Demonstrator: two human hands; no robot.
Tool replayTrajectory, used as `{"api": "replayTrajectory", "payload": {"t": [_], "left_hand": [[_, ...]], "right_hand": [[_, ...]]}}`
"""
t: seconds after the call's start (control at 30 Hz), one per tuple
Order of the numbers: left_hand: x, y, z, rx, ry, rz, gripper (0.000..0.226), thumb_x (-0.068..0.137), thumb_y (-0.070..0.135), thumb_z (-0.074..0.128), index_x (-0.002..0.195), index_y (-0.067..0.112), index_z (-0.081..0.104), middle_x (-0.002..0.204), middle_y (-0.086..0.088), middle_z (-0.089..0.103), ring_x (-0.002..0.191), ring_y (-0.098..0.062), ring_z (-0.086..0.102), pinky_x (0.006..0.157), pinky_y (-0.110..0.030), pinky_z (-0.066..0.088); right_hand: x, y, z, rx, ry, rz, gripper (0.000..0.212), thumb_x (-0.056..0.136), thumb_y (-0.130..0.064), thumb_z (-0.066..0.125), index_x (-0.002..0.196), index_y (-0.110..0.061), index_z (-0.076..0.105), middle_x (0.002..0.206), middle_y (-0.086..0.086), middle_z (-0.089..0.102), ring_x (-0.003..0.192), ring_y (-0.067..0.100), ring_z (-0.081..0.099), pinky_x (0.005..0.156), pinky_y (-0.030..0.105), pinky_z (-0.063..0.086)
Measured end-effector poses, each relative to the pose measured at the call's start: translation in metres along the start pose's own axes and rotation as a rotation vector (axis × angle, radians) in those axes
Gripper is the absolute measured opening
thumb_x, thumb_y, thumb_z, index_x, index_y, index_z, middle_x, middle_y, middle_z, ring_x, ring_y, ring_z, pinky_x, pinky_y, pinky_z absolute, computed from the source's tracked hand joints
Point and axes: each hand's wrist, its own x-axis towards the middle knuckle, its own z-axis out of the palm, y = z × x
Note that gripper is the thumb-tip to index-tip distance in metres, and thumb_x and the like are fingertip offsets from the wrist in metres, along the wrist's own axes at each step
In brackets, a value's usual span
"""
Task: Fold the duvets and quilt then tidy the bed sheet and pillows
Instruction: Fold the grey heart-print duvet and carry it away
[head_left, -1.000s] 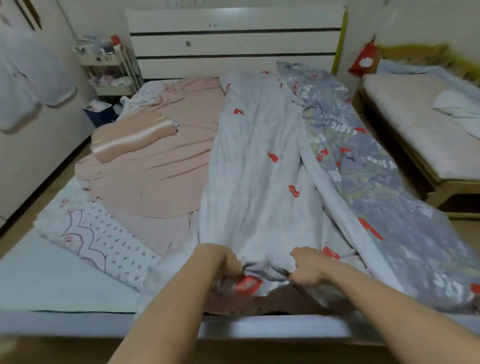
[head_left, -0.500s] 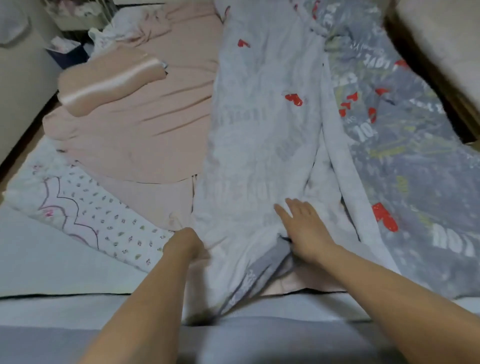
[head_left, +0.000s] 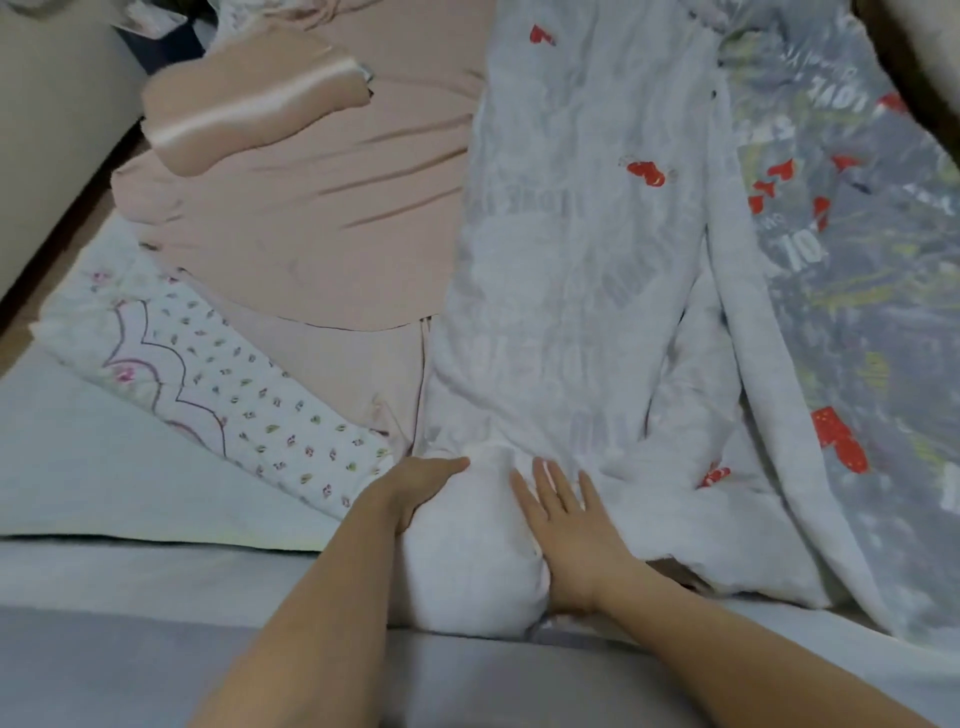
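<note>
A pale grey duvet with red hearts (head_left: 587, 249) runs the length of the bed, its printed grey face showing along the right side. Its near end is bunched into a white roll (head_left: 472, 551) at the foot of the bed. My left hand (head_left: 415, 488) cups the left side of that roll, fingers bent over it. My right hand (head_left: 566, 530) lies flat on its right side with straight, spread fingers. A pink quilt (head_left: 311, 208) covers the bed's left half, with a pink pillow (head_left: 249, 114) on it. A white floral pillow (head_left: 223, 395) lies at the near left.
The pale bed sheet (head_left: 104, 478) shows at the near left corner, and the grey bed frame (head_left: 130, 670) runs along the bottom. A beige wall (head_left: 47, 130) stands at the left, with a dark blue bin (head_left: 166, 47) at the top left.
The view dropped closer to the foot of the bed. Both hands let go of the duvet's edge, the near end became a bunched roll, and the hands now lie on either side of it.
</note>
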Motion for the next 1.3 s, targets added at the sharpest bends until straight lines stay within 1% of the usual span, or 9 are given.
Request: {"api": "replayTrajectory", "payload": {"t": [0.07,0.13,0.23,0.33,0.47,0.63,0.87,1.07,1.3], "left_hand": [[-0.023,0.019,-0.005,-0.122,-0.012,0.027,0.049,0.087,0.033,0.069,0.123,0.006,0.05,0.106,-0.011,0.066,0.095,-0.027,0.065,0.082,-0.036,0.054],[-0.051,0.035,-0.014,-0.203,0.025,0.075,0.052,0.089,0.03,0.067,0.131,0.009,0.044,0.111,-0.011,0.065,0.103,-0.03,0.064,0.089,-0.04,0.053],[-0.109,0.055,-0.032,-0.202,0.123,0.177,0.049,0.09,0.029,0.067,0.126,-0.001,0.055,0.106,-0.012,0.068,0.092,-0.029,0.067,0.078,-0.036,0.055],[-0.156,0.079,-0.049,0.226,0.503,0.419,0.047,0.091,0.021,0.062,0.132,0.001,0.047,0.121,-0.015,0.059,0.106,-0.031,0.057,0.076,-0.027,0.042],[-0.219,0.099,-0.045,0.746,0.754,0.67,0.046,0.093,0.015,0.053,0.139,0.012,0.047,0.133,-0.014,0.055,0.121,-0.033,0.052,0.094,-0.034,0.042],[-0.222,0.017,-0.002,1.175,0.672,0.28,0.03,0.095,0.007,0.038,0.117,0.005,0.058,0.12,-0.013,0.06,0.108,-0.03,0.058,0.084,-0.034,0.046],[-0.231,0.062,-0.009,1.155,0.826,0.313,0.034,0.096,0.007,0.038,0.126,0.007,0.054,0.125,-0.013,0.057,0.112,-0.031,0.056,0.082,-0.036,0.046],[-0.197,0.045,-0.015,1.447,0.572,-0.151,0.033,0.091,0.019,0.047,0.12,0.015,0.061,0.117,-0.001,0.061,0.105,-0.025,0.061,0.065,-0.033,0.049],[-0.154,0.138,0.054,1.528,0.493,0.358,0.012,0.092,0.008,0.043,0.094,0.013,0.053,0.098,-0.005,0.055,0.091,-0.025,0.057,0.071,-0.03,0.039]], "right_hand": [[-0.003,0.003,-0.02,0.174,0.107,0.212,0.126,0.078,-0.05,0.066,0.136,-0.019,-0.042,0.152,0.016,-0.031,0.145,0.035,-0.015,0.117,0.051,-0.001],[-0.01,0.01,-0.045,0.414,0.179,0.356,0.117,0.082,-0.04,0.063,0.14,-0.025,-0.037,0.157,0.016,-0.02,0.146,0.034,0.012,0.111,0.044,0.026],[-0.032,0.011,-0.092,0.58,0.242,0.316,0.077,0.092,-0.036,0.049,0.151,-0.032,-0.001,0.149,0.017,0.035,0.123,0.033,0.05,0.093,0.034,0.043],[-0.046,0.026,-0.165,0.415,0.394,0.203,0.046,0.089,-0.025,0.051,0.133,-0.029,0.043,0.123,0.011,0.06,0.109,0.032,0.058,0.085,0.034,0.047],[-0.094,0.032,-0.247,0.411,0.631,0.202,0.034,0.074,-0.01,0.056,0.106,-0.018,0.064,0.105,0.012,0.068,0.099,0.033,0.063,0.077,0.038,0.05],[-0.15,-0.022,-0.175,0.227,0.027,0.008,0.029,0.085,-0.021,0.054,0.108,-0.005,0.06,0.118,0.018,0.061,0.107,0.033,0.058,0.081,0.031,0.045],[-0.132,0.004,-0.209,0.366,0.323,0.081,0.026,0.086,-0.02,0.055,0.105,-0.009,0.068,0.113,0.016,0.066,0.104,0.033,0.061,0.079,0.032,0.045],[-0.107,-0.011,-0.151,0.338,-0.183,-0.122,0.037,0.089,-0.024,0.057,0.123,-0.011,0.056,0.13,0.012,0.055,0.116,0.03,0.053,0.093,0.033,0.042],[-0.098,0.09,-0.173,0.506,-0.061,0.142,0.041,0.09,-0.015,0.051,0.131,-0.012,0.053,0.129,0.009,0.055,0.116,0.022,0.052,0.094,0.025,0.039]]}}
